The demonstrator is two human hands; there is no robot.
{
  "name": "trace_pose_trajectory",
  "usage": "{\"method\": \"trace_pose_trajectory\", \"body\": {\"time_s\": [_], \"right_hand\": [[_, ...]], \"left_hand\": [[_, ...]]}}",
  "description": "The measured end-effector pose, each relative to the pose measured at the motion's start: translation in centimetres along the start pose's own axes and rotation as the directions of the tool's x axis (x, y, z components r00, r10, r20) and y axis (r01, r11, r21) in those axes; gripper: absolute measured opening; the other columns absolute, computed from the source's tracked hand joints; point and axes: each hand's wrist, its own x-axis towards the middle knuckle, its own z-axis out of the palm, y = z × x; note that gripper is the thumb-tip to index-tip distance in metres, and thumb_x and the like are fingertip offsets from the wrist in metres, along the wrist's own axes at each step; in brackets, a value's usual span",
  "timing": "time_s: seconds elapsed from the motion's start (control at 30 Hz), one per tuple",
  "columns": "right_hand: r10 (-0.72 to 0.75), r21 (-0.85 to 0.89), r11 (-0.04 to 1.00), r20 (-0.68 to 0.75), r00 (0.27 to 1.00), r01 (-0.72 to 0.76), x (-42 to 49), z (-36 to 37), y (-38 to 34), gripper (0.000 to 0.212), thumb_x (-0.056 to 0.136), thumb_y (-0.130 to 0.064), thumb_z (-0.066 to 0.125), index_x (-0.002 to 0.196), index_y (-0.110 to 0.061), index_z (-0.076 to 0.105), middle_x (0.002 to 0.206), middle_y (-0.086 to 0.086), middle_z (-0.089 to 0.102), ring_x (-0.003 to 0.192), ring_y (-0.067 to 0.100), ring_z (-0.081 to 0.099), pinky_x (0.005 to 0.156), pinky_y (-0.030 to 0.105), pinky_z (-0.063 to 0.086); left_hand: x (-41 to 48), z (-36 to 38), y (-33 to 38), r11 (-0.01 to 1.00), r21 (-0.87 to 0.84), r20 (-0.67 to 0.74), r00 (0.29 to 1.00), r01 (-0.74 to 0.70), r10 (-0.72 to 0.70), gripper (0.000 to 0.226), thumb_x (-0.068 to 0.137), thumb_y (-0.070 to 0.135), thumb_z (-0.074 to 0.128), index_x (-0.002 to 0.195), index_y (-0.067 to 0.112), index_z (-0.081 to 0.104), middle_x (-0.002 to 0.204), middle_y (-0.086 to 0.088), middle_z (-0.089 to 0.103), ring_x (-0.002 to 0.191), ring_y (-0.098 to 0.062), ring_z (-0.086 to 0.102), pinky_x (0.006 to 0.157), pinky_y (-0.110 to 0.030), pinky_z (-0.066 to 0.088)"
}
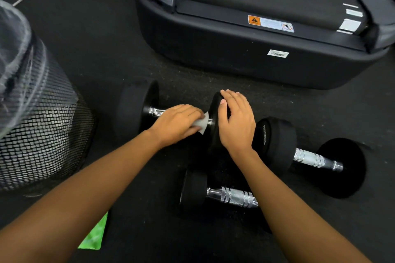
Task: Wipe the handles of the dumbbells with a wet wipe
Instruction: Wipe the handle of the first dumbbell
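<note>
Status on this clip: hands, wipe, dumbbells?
Left hand holds wet wipe on far dumbbell handle. Right hand rests on its end weight. Nothing in the way.

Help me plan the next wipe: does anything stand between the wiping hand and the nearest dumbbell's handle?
Only the person's own right forearm, crossing above the right end of that handle; the rest lies bare.
</note>
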Motion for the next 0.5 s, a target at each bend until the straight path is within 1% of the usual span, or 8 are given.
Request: {"method": "trace_pose_trajectory", "body": {"time_s": [0.07,0.13,0.2,0.23,0.3,0.33,0.43,0.5], "right_hand": [[-0.003,0.002,1.0,-0.006,1.0,0.003,0.0,0.0,0.1,0.041,0.094,-0.031,0.036,0.126,-0.016,0.057,0.132,-0.001,0.056,0.133,0.017,0.039,0.109,0.029,0.025],[-0.007,0.003,1.0,-0.011,1.0,0.007,0.0,0.1,0.0,0.042,0.094,-0.031,0.035,0.126,-0.016,0.057,0.131,0.0,0.057,0.132,0.017,0.04,0.109,0.031,0.027],[-0.004,0.009,1.0,-0.01,1.0,0.004,0.1,0.0,0.0,0.041,0.094,-0.031,0.036,0.126,-0.015,0.058,0.131,0.0,0.057,0.132,0.017,0.04,0.11,0.031,0.027],[-0.003,0.013,1.0,-0.007,1.0,0.003,0.1,0.0,0.0,0.041,0.094,-0.03,0.036,0.126,-0.015,0.058,0.131,0.0,0.057,0.132,0.017,0.04,0.11,0.032,0.027],[-0.002,0.017,1.0,-0.004,1.0,0.002,0.1,-0.1,-0.1,0.04,0.094,-0.029,0.037,0.126,-0.015,0.057,0.131,0.001,0.057,0.132,0.017,0.04,0.11,0.032,0.027],[-0.002,0.015,1.0,-0.005,1.0,0.002,0.0,-0.1,-0.1,0.04,0.094,-0.029,0.037,0.126,-0.015,0.057,0.131,0.001,0.057,0.132,0.017,0.04,0.11,0.032,0.027],[-0.007,0.014,1.0,-0.011,1.0,0.007,-0.1,-0.2,-0.1,0.04,0.094,-0.029,0.037,0.126,-0.015,0.057,0.131,0.001,0.057,0.132,0.018,0.04,0.11,0.031,0.026],[-0.005,0.011,1.0,-0.005,1.0,0.005,-0.1,-0.2,-0.1,0.041,0.094,-0.029,0.037,0.126,-0.015,0.057,0.132,0.001,0.056,0.132,0.017,0.04,0.11,0.03,0.025]], "left_hand": [[0.4,-0.3,0.2,0.991,-0.064,0.041,0.993,0.118,-0.115,0.037,0.086,0.034,0.061,0.113,0.01,0.06,0.111,-0.004,0.064,0.102,-0.02,0.059,0.092,-0.031,0.042],[1.2,-0.5,0.6,0.971,-0.12,0.137,0.972,0.209,-0.192,0.037,0.089,0.038,0.054,0.118,0.015,0.057,0.115,-0.002,0.062,0.107,-0.017,0.055,0.094,-0.032,0.042],[2.0,-0.9,0.8,0.959,-0.156,0.23,0.953,0.237,-0.198,0.037,0.091,0.036,0.053,0.122,0.018,0.055,0.119,-0.002,0.06,0.109,-0.017,0.054,0.093,-0.036,0.043],[2.2,-1.0,0.8,0.959,-0.161,0.249,0.95,0.233,-0.189,0.038,0.09,0.035,0.054,0.124,0.018,0.054,0.121,-0.002,0.059,0.111,-0.017,0.053,0.093,-0.036,0.043],[2.1,-0.9,0.8,0.968,-0.15,0.219,0.961,0.203,-0.168,0.039,0.089,0.034,0.057,0.124,0.015,0.054,0.121,-0.002,0.059,0.113,-0.017,0.052,0.095,-0.034,0.042],[1.8,-0.8,1.0,0.973,-0.146,0.168,0.974,0.178,-0.153,0.038,0.088,0.031,0.059,0.121,0.013,0.056,0.119,-0.004,0.06,0.111,-0.018,0.053,0.095,-0.032,0.041],[0.9,-0.1,1.9,0.998,-0.029,-0.016,0.999,0.052,-0.052,0.034,0.075,0.017,0.073,0.104,0.005,0.062,0.103,-0.01,0.065,0.097,-0.024,0.061,0.088,-0.036,0.047],[0.7,0.4,2.3,0.999,0.018,-0.049,0.998,0.03,-0.029,0.036,0.067,0.013,0.078,0.099,0.003,0.063,0.1,-0.012,0.066,0.091,-0.026,0.064,0.083,-0.037,0.051]]}}
